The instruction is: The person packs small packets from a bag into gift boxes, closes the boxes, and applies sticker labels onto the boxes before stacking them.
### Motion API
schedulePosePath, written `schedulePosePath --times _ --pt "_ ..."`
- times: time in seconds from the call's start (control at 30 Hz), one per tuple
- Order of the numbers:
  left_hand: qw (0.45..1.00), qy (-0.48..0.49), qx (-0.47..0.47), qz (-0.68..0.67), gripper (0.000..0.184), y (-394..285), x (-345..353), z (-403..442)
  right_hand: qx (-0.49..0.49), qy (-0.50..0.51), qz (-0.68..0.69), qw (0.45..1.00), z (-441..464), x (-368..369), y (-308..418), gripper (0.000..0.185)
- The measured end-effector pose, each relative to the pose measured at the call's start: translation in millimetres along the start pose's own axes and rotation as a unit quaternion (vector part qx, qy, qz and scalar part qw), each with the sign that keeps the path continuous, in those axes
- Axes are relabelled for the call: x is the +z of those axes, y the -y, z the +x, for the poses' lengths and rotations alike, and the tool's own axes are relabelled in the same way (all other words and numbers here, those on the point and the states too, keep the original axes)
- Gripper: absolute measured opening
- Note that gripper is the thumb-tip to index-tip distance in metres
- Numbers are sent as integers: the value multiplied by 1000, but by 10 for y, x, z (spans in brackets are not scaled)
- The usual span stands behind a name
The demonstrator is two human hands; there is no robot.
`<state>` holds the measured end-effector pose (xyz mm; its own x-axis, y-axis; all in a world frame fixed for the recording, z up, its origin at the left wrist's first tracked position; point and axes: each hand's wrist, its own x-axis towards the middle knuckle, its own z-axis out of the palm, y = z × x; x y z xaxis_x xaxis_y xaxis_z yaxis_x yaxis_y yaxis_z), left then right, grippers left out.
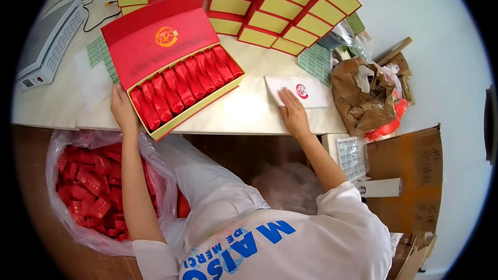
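An open red box [162, 41] with a yellow rim stands on the table, its lid raised at the back. Inside it, several shiny red packets [179, 90] lie side by side in a row. My left hand [123, 108] is at the box's left front corner, fingers against its side and partly hidden. Right of the box, my right hand [294, 112] rests flat, fingers stretched, on the left part of a white folded sheet or bag [314, 98] with a red round logo.
Stacked red and yellow boxes [280, 5] rise at the back. A white device [52, 41] stands left, a crumpled brown bag [360, 98] right. Below the table are a plastic bag of red packets [91, 192] and a cardboard carton [407, 176].
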<state>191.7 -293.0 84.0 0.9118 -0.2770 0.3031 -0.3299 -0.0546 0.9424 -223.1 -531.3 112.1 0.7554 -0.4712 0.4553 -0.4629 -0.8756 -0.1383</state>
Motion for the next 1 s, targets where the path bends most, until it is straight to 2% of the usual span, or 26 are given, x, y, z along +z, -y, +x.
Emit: schedulePosePath --times 0.03,0.1,0.17,0.3,0.37,0.5,0.57,0.63,0.7,0.77,0.9,1.0 --pt "1000 -5 5 -5 35 -6 0 -5 -1 -4 6 1000 31 34 89 49" --pt "1000 2 4 13 36 -26 -19 -3 74 39 -83 993 48 12 203 52" --pt "1000 1 1 13 37 -53 -14 -18 81 62 -54 993 102 2 143 56" --pt "1000 11 -12 7 38 -17 -24 -15 71 85 -80 991 270 51 35 64" --pt "1000 7 -9 20 38 -25 -26 -17 64 65 -84 992 341 55 128 69" --pt "1000 5 -16 22 37 -41 -36 -17 5 64 -76 995 426 47 98 70" --pt "1000 18 -12 19 37 6 -50 -10 6 63 -73 995 460 90 -23 68" --pt "1000 21 -14 13 37 5 -55 6 70 30 -47 996 525 239 -186 66" --pt "999 27 -23 -1 37 3 -60 -1 85 -2 -83 993 612 375 -365 66" --pt "999 33 -24 10 37 -16 -81 -15 203 2 -143 969 763 359 -428 67" --pt "999 17 -29 8 38 -59 -57 -17 255 4 -190 948 912 406 -699 68" --pt "1000 16 -26 -4 38 19 -59 5 249 -123 -89 957 815 316 -1170 46"
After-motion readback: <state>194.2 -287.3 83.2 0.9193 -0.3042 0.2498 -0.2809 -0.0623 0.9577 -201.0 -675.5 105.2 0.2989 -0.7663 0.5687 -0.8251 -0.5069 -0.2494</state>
